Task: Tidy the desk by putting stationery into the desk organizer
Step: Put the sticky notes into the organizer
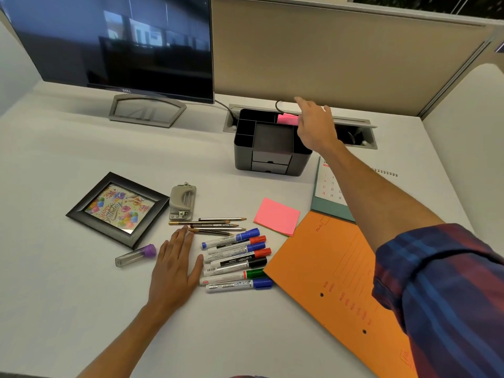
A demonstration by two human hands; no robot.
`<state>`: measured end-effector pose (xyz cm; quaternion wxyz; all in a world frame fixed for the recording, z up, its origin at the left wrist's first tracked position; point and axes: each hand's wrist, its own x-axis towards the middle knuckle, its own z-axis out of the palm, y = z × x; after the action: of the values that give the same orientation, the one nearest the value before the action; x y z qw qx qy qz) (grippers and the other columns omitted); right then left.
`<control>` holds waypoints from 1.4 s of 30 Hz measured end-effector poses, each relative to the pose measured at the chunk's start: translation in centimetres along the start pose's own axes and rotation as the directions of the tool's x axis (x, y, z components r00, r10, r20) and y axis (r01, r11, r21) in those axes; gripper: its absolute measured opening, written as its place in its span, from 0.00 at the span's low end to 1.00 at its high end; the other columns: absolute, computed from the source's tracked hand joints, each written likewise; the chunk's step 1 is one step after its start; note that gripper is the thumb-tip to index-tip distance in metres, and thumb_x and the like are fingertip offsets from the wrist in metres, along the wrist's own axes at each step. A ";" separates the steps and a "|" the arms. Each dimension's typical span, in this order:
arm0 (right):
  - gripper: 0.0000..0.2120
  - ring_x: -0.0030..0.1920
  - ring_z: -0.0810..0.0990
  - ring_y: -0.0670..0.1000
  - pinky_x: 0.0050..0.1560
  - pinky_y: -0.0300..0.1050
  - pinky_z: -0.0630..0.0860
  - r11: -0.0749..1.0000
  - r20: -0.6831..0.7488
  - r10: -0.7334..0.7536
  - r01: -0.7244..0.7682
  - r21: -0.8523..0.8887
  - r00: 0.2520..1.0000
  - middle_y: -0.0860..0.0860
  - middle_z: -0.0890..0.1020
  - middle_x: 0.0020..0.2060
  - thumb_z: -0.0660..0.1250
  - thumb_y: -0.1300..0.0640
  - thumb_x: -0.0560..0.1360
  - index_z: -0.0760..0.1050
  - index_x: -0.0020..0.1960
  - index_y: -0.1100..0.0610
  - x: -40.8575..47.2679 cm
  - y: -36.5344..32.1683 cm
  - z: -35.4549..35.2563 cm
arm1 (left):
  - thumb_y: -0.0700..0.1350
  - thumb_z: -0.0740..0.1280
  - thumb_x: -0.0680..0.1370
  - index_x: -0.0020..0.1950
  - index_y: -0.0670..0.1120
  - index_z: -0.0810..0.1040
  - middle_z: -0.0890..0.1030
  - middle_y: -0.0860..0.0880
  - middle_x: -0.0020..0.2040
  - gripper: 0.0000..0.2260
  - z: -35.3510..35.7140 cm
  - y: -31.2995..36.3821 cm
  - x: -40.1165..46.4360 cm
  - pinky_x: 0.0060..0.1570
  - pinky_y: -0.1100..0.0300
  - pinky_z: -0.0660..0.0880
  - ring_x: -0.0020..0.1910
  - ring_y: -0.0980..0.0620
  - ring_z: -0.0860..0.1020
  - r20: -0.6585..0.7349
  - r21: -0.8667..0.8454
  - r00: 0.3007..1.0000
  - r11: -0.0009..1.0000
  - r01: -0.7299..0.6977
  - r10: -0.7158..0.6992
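- Right hand (313, 126) reaches over the far right corner of the black desk organizer (270, 143), its fingers at a pink sticky-note pad (287, 119) that sits in the organizer's far right compartment; whether the fingers pinch the pad or only touch it cannot be told, since the hand hides that edge.
- Left hand (174, 266) lies flat on the white tabletop (68, 309), palm down with fingers straight and spread, holding nothing; its fingertips reach the near ends of the pencils (215, 225).
- Those pencils lie in a loose bunch just near the grey hole punch (182, 199).
- Seven whiteboard markers (237, 260) lie side by side just right of the left hand, with blue, red, black and green caps pointing right.
- A second pink sticky-note pad (276, 216) lies on the tabletop, right of the pencils, beside an orange file folder (335, 274).
- A clear tube with a purple cap (136, 255) lies left of the left hand, near a black picture frame (117, 208) showing a birthday card.
- A desk calendar (330, 189) stands partly behind the right forearm.
- A dark Dell monitor (114, 42) stands at the far left.
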<state>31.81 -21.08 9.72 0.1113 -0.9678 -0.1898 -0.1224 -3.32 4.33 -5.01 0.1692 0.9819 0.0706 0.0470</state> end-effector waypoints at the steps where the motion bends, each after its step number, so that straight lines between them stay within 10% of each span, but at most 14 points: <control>1: 0.24 0.63 0.74 0.57 0.69 0.57 0.63 1.000 -0.036 -0.007 0.007 -0.007 0.999 0.56 0.76 0.64 0.59 0.64 0.78 0.63 0.73 0.57 -0.4 0.1 0.1 | 0.58 0.50 0.80 0.77 0.44 0.60 0.62 0.46 0.77 0.29 0.0 0.0 0.0 0.74 0.51 0.56 0.76 0.49 0.59 0.001 0.003 1.000 1.000 -0.001 0.001; 11: 0.13 0.52 0.77 0.52 0.54 0.47 0.71 0.990 -0.257 -0.001 0.037 0.135 0.967 0.53 0.78 0.53 0.63 0.56 0.77 0.75 0.60 0.57 -7.8 0.1 2.4 | 0.58 0.50 0.80 0.76 0.43 0.62 0.64 0.45 0.76 0.29 -0.1 0.1 0.1 0.74 0.51 0.54 0.76 0.48 0.60 0.008 0.006 1.000 1.000 -0.001 0.001; 23: 0.25 0.54 0.78 0.54 0.60 0.54 0.67 0.976 0.062 0.115 -0.125 0.176 0.991 0.52 0.79 0.54 0.66 0.45 0.76 0.69 0.69 0.55 -15.2 -1.4 3.7 | 0.63 0.43 0.80 0.76 0.43 0.62 0.64 0.45 0.76 0.33 -0.3 0.1 0.0 0.74 0.50 0.56 0.76 0.47 0.60 0.028 -0.009 1.000 1.000 0.012 -0.011; 29: 0.36 0.61 0.74 0.53 0.63 0.53 0.64 0.997 0.464 0.069 -0.053 -0.046 0.883 0.51 0.77 0.60 0.62 0.27 0.70 0.72 0.65 0.53 -17.5 -2.3 3.7 | 0.63 0.43 0.80 0.76 0.43 0.63 0.64 0.45 0.76 0.33 -0.3 0.2 0.0 0.73 0.48 0.58 0.75 0.47 0.61 0.026 -0.021 1.000 1.000 0.009 -0.008; 42: 0.35 0.58 0.73 0.53 0.60 0.54 0.66 0.991 0.590 0.122 -0.136 -0.022 0.798 0.52 0.75 0.56 0.72 0.32 0.65 0.71 0.60 0.55 -17.7 -2.6 3.7 | 0.63 0.43 0.80 0.76 0.44 0.62 0.64 0.45 0.76 0.33 -0.2 0.0 0.0 0.74 0.49 0.57 0.76 0.47 0.60 0.037 -0.010 0.999 1.000 0.011 -0.010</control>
<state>15.63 -23.78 1.68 0.0654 -0.9673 -0.1500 0.1939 -3.31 4.39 -4.78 0.1758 0.9814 0.0724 0.0283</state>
